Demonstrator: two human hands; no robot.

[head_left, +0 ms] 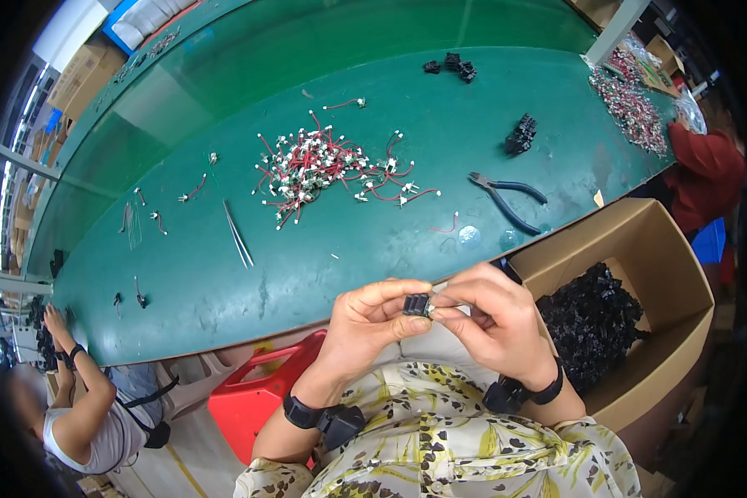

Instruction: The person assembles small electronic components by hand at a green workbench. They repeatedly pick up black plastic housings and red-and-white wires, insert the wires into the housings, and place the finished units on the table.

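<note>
My left hand (380, 315) pinches a small black ribbed plastic housing (416, 305) between thumb and fingers, just off the table's near edge. From the other side my right hand (490, 314) closes its fingertips on a small pale piece (432, 308) at the housing's right end. The fingers hide most of that piece, so its exact kind does not show. Beyond my hands, a heap of small white connectors with red wires (315, 166) lies on the green table (349, 257).
Tweezers (238, 235) and blue-handled cutting pliers (508, 199) lie on the table, with black housings (520, 134) farther right. A cardboard box (668, 332) of black parts stands at my right. A red stool (261, 390) is at lower left. Co-workers sit at left (91, 415) and far right (705, 174).
</note>
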